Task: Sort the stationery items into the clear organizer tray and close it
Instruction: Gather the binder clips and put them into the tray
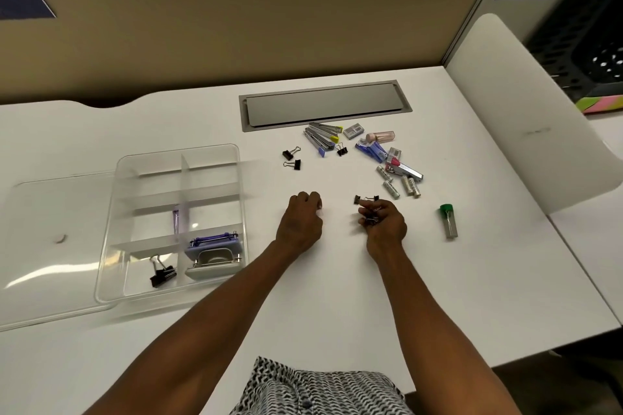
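The clear organizer tray [135,293] sits at the left of the white desk, holding a purple hole punch [215,251], black binder clips [161,274] and a purple pen [176,221]. Its clear lid [50,246] lies under and to the left of it. My right hand [382,222] is curled around small black binder clips, one clip [362,199] sticking out at the fingertips. My left hand [303,216] rests on the desk as a fist; nothing shows in it. Loose binder clips [292,158], staple boxes [322,138] and white tubes [401,184] lie beyond my hands.
A green-capped clear tube [448,221] lies right of my right hand. A grey cable hatch [323,104] is set into the desk behind the pile. A beige partition [236,37] closes the back, and a white panel [526,111] stands at the right.
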`<state>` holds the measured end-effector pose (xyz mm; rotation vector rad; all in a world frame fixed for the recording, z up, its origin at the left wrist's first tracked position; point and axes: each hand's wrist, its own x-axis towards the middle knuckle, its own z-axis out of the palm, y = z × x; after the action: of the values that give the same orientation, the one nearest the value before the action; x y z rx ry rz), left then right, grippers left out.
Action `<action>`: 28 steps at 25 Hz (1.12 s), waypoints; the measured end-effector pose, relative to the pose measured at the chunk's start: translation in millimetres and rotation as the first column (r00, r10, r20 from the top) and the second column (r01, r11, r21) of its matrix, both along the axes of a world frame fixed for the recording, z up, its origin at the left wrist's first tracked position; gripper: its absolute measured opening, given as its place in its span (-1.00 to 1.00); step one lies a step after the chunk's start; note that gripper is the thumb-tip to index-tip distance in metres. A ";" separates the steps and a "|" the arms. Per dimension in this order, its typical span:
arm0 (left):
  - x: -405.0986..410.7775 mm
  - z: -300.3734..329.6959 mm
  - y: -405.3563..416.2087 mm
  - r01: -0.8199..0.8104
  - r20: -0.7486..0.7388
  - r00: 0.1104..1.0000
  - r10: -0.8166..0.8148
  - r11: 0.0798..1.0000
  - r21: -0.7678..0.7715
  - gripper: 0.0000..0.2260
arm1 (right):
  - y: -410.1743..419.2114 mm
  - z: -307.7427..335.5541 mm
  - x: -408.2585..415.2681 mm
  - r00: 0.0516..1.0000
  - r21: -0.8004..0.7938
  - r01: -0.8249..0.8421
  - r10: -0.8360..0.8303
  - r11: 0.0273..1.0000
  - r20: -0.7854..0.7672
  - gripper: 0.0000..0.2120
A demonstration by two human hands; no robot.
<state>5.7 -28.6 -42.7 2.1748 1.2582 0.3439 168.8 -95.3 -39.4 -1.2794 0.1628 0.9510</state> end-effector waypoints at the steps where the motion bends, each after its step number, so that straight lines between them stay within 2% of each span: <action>1: -1.1 -0.2 -0.6 -0.014 0.013 1.000 0.014 1.000 -0.020 -0.70 | 0.1 -0.4 2.6 1.000 -0.002 0.002 -0.002 1.000 -0.021 -0.78; 3: -2.5 -1.4 -1.4 -0.036 0.044 0.998 0.038 0.998 -0.050 -0.64 | 1.0 -3.3 5.8 0.997 -0.094 -0.045 0.051 0.995 0.057 -0.82; 4: -2.4 -2.2 -1.4 -0.049 0.058 0.997 0.052 0.997 -0.061 -0.65 | 1.8 -5.3 6.7 0.973 -0.201 -0.092 0.131 0.975 0.191 -0.85; 5: -2.5 -3.1 -1.3 -0.063 0.065 0.996 0.067 0.996 -0.066 -0.67 | 3.1 -8.2 6.8 0.902 -0.330 -0.111 0.234 0.938 0.363 -0.91; 6: -2.9 -4.1 -1.5 -0.074 0.070 0.994 0.078 0.995 -0.066 -0.70 | 4.0 -10.3 4.6 0.785 -0.437 -0.106 0.345 0.893 0.515 -0.93; 7: -3.9 -5.3 -2.5 -0.078 0.072 0.994 0.082 0.995 -0.060 -0.73 | 4.5 -12.3 1.2 0.646 -0.534 -0.096 0.461 0.840 0.609 -0.82; 8: -5.5 -6.8 -3.8 -0.076 0.074 0.994 0.080 0.996 -0.054 -0.75 | 4.9 -14.0 -2.5 0.539 -0.609 -0.086 0.551 0.788 0.637 -0.73; 9: -7.3 -8.6 -5.5 -0.076 0.075 0.994 0.080 0.996 -0.048 -0.76 | 5.7 -14.1 -6.3 0.476 -0.664 -0.068 0.609 0.745 0.635 -0.68; 11: -11.0 -10.9 -9.4 -0.107 0.076 0.991 0.109 0.994 -0.033 -0.78 | 7.4 -13.2 -11.2 0.440 -0.703 -0.047 0.647 0.709 0.623 -0.71; 16: -13.1 -9.7 -11.9 -0.180 0.121 0.976 0.181 0.983 -0.023 -0.79 | 5.9 -13.6 -13.4 0.468 -0.653 -0.057 0.598 0.755 0.651 -0.81; 18: -15.0 -8.6 -11.8 -0.221 0.195 0.951 0.242 0.967 -0.123 -0.75 | 4.3 -10.2 -19.3 0.589 -0.556 -0.140 0.520 0.819 0.618 -0.83; 20: -16.7 -7.4 -8.9 -0.273 0.234 0.917 0.323 0.936 -0.220 -0.74 | 3.3 -4.8 -30.3 0.789 -0.406 -0.241 0.421 0.881 0.446 -0.85; 22: -18.5 -4.5 -6.3 -0.297 0.220 0.910 0.352 0.922 -0.248 -0.76 | 2.4 2.0 -45.7 0.930 -0.218 -0.299 0.335 0.929 0.150 -0.88; 24: -19.8 -2.6 -4.7 -0.301 0.209 0.911 0.357 0.918 -0.257 -0.79 | -0.3 4.2 -57.1 0.951 -0.070 -0.308 0.306 0.949 -0.034 -0.88; 26: -22.6 0.5 -6.0 -0.314 0.219 0.898 0.382 0.904 -0.291 -0.84 | -3.8 4.4 -64.8 0.944 0.040 -0.309 0.311 0.950 -0.107 -0.82; 28: -26.3 2.3 -7.2 -0.350 0.245 0.862 0.444 0.871 -0.345 -0.85 | -5.8 5.4 -67.7 0.942 0.067 -0.302 0.308 0.951 -0.134 -0.77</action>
<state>-20.6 -35.8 -40.4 1.5260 1.4649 0.6121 101.2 -101.1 -34.0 -1.2152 0.0532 1.3072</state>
